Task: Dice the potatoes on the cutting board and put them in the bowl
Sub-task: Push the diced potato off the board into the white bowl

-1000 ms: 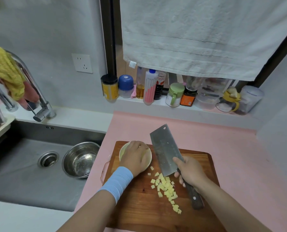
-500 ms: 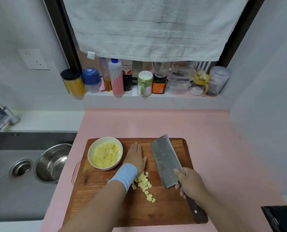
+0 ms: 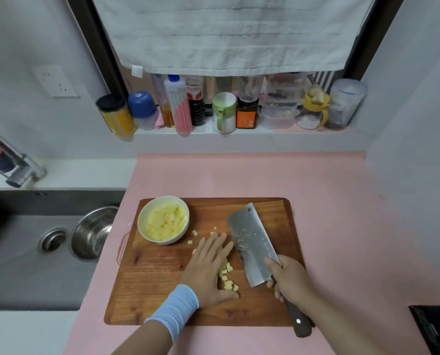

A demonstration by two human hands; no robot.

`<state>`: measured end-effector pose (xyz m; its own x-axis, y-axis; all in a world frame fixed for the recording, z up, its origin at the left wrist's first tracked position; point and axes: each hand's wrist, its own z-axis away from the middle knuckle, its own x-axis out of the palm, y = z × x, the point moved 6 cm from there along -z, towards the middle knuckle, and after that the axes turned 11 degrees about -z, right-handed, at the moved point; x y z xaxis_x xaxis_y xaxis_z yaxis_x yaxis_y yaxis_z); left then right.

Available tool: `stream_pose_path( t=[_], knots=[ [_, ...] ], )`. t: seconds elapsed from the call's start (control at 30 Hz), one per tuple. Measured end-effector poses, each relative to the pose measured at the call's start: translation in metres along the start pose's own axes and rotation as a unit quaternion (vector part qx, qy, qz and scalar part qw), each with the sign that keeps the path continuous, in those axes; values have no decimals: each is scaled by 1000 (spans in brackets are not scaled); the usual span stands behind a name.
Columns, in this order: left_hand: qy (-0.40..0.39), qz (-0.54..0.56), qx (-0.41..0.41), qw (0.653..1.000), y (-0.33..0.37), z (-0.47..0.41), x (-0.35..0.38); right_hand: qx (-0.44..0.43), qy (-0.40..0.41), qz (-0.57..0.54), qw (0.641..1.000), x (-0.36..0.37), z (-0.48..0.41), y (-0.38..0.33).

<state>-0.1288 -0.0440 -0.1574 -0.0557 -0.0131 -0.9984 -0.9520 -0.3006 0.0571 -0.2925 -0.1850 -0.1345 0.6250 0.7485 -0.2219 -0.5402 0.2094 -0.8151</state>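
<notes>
Gleaming steel cleaver (image 3: 251, 243) beside potato cubes (image 3: 228, 283)

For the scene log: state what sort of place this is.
Most likely a home kitchen: a grey stainless-steel sink beside a pink counter, a brown wooden cutting board where the right hand grips a broad steel cleaver, and a row of seasoning jars and bottles on the white ledge.

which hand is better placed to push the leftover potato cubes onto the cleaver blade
Left. The left hand lies flat beside the potato cubes, with the cleaver just beyond them; the right hand grips the cleaver handle.
</notes>
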Motion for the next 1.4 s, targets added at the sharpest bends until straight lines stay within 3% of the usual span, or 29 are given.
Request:
stream_pose_path(
  t=[0.17, 0.43, 0.67, 1.07, 1.4],
  knots=[
    [13, 49, -140, 989, -17, -4, 0, 15, -8, -22, 1000, 6, 3, 11],
    [16, 122, -281, 952, -43, -7, -2, 40, -20, -49, 998, 21, 5, 18],
    [12, 215, -198, 956, -30, -18, -1, 49, -54, -38, 997, 52, -1, 10],
    [29, 283, -180, 942, -19, -20, -1, 91, -88, -110, 986, 83, 15, 7],
    [83, 266, -142, 950, -34, -40, -63, 27, -72, -117, 990, 76, 23, -49]
  ],
)
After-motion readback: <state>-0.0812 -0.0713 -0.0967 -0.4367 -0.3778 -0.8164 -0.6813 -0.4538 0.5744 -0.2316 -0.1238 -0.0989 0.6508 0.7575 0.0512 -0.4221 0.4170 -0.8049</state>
